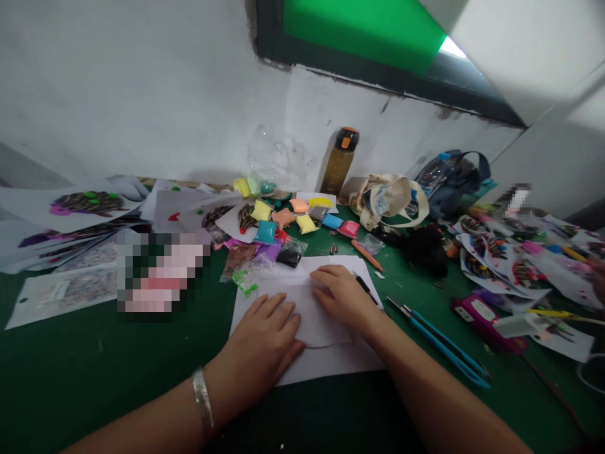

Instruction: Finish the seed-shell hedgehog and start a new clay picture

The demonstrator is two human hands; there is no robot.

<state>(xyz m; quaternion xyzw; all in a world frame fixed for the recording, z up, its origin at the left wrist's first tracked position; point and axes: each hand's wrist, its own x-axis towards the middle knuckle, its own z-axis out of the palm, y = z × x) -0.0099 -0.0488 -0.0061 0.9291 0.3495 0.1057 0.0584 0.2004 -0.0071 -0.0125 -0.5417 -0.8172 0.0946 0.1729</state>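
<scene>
One upper white paper sheet (pixel 326 325) lies on one larger white sheet (pixel 314 372) at the middle of the green tabletop (pixel 165 353). Both are thin, smooth and flat; the upper sheet's lower edge is visible.

Two hands rest on the paper. The left hand (pixel 262 337) lies palm down, fingers slightly apart; its wrist carries one shiny silver-coloured band (pixel 202 394). The right hand (pixel 347 296) is bent over the upper sheet, its thumb and index finger apart. Neither is clamped on anything visible.

One slim black pen (pixel 365 287) lies beside the right hand. One orange stick (pixel 367 255) lies beyond it. To the right is one blue two-limbed tool (pixel 420 320) with a metal tip.

Behind the sheets are soft, pillow-shaped packets, including one teal packet (pixel 267 231), one pink packet (pixel 350 228) and one black packet (pixel 292 253).

Near the wall stands one translucent brown bottle (pixel 338 165), tilted, beside one cream fabric bag (pixel 367 189).
</scene>
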